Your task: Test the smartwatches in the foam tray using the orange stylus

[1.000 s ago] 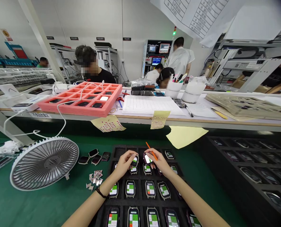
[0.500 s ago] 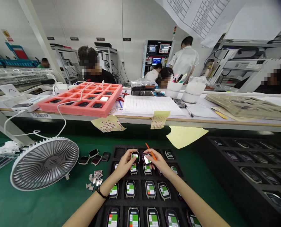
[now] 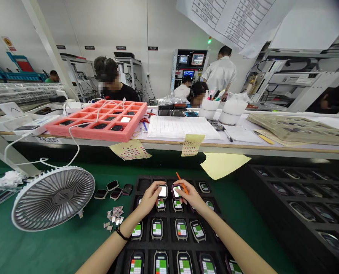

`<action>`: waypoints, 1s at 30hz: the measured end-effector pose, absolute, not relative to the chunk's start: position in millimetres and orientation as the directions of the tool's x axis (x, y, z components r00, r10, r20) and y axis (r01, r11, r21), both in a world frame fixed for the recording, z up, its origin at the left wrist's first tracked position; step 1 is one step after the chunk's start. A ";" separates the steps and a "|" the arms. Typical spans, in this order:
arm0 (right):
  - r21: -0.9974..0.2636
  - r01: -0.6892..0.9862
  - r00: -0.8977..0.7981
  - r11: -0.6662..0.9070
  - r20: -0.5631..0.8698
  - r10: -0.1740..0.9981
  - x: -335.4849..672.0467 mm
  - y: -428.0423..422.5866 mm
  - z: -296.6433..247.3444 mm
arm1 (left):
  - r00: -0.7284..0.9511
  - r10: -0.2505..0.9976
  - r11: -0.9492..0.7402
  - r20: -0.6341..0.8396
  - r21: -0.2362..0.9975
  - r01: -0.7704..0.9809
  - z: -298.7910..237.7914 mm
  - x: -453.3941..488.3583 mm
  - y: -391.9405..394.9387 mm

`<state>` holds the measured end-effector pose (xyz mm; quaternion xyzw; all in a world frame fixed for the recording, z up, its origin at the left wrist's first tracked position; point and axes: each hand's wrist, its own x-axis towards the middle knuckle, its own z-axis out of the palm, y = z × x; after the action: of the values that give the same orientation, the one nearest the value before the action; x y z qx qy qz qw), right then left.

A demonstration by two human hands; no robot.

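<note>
A black foam tray (image 3: pixel 143 184) on the green mat holds several smartwatch bodies with lit green and red screens. My left hand (image 3: pixel 149 198) is closed on one watch body (image 3: pixel 163 191) with a white screen, over the tray's far rows. My right hand (image 3: pixel 189 196) pinches another watch body (image 3: pixel 176 191), also showing white, and keeps an orange stylus (image 3: pixel 182 182) between its fingers. The two hands are close together, the watches almost side by side.
A white desk fan (image 3: pixel 53 197) lies at the left, with three loose dark watch bodies (image 3: pixel 112 189) and paper scraps (image 3: pixel 114 217) beside the tray. Another black tray (image 3: pixel 301 201) sits to the right. A raised shelf carries a pink foam tray (image 3: pixel 101 121) and papers. People work behind it.
The watch in my left hand has turned to face up and its screen went from green and red to white. Both hands stayed over the tray's far rows.
</note>
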<state>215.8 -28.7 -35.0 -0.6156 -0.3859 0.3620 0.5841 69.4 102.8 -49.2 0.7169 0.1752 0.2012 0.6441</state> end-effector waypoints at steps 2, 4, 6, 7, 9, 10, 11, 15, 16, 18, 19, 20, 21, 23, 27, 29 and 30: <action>-0.999 0.043 0.425 -0.004 0.015 0.905 215.9 -28.2 -36.5 | 0.859 0.507 -0.089 0.067 0.996 -0.025 -50.3 70.2 102.8; -0.999 0.035 0.413 0.013 0.026 0.911 216.1 -27.7 -38.5 | 0.864 0.499 -0.070 0.069 0.997 -0.040 -51.7 71.1 102.9; -0.999 0.034 0.402 0.031 0.042 0.915 216.1 -27.7 -39.9 | 0.869 0.489 -0.057 0.074 0.997 -0.052 -52.9 71.9 102.9; -0.999 0.038 0.397 0.038 0.050 0.916 216.0 -27.9 -40.0 | 0.871 0.485 -0.055 0.075 0.997 -0.055 -53.3 72.1 102.9; -0.998 0.047 0.391 0.043 0.058 0.919 215.4 -28.5 -39.0 | 0.874 0.480 -0.063 0.075 0.997 -0.051 -53.5 72.2 102.7; -0.998 0.052 0.390 0.041 0.058 0.919 215.0 -28.9 -38.1 | 0.873 0.481 -0.071 0.075 0.996 -0.046 -53.5 72.1 102.6; -0.998 0.054 0.391 0.039 0.057 0.919 214.7 -29.2 -37.2 | 0.872 0.483 -0.079 0.075 0.996 -0.042 -53.5 72.0 102.6; -0.998 0.054 0.413 0.035 0.055 0.909 215.1 -29.1 -36.2 | 0.860 0.502 -0.106 0.090 0.993 -0.042 -54.6 71.9 103.4; -0.998 0.057 0.419 0.029 0.050 0.907 215.6 -28.8 -36.6 | 0.857 0.506 -0.114 0.095 0.993 -0.043 -54.8 71.9 103.7; -0.998 0.066 0.427 0.011 0.038 0.903 216.8 -28.3 -37.6 | 0.853 0.513 -0.126 0.097 0.991 -0.038 -54.3 71.5 104.1; -0.998 0.069 0.431 0.003 0.033 0.902 217.3 -28.1 -37.9 | 0.852 0.515 -0.128 0.090 0.991 -0.027 -53.5 71.1 104.1; -0.998 0.070 0.436 -0.004 0.027 0.899 217.6 -28.1 -38.1 | 0.852 0.518 -0.128 0.077 0.992 -0.012 -52.4 70.6 104.1; -0.998 0.067 0.443 -0.010 0.021 0.896 217.8 -28.1 -38.0 | 0.851 0.521 -0.127 0.063 0.992 0.004 -51.2 70.1 103.9; -0.998 0.053 0.458 -0.023 0.004 0.889 217.8 -28.3 -37.4 | 0.849 0.526 -0.134 0.048 0.991 0.027 -49.1 69.2 103.7; -0.999 0.024 0.469 -0.034 -0.019 0.883 217.2 -28.3 -37.0 | 0.850 0.523 -0.167 0.064 0.986 0.028 -49.7 68.7 104.5; -0.999 0.019 0.467 -0.026 -0.015 0.884 217.3 -27.8 -37.8 | 0.853 0.518 -0.169 0.069 0.985 0.022 -52.2 68.9 105.4; -1.000 0.016 0.462 -0.019 -0.010 0.887 217.4 -27.5 -38.4 | 0.854 0.516 -0.165 0.071 0.986 0.017 -53.7 69.0 105.9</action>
<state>217.4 -27.5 -38.4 -0.6130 -0.3680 0.3656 0.5959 69.0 105.9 -53.7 0.7362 0.1810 0.2009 0.6204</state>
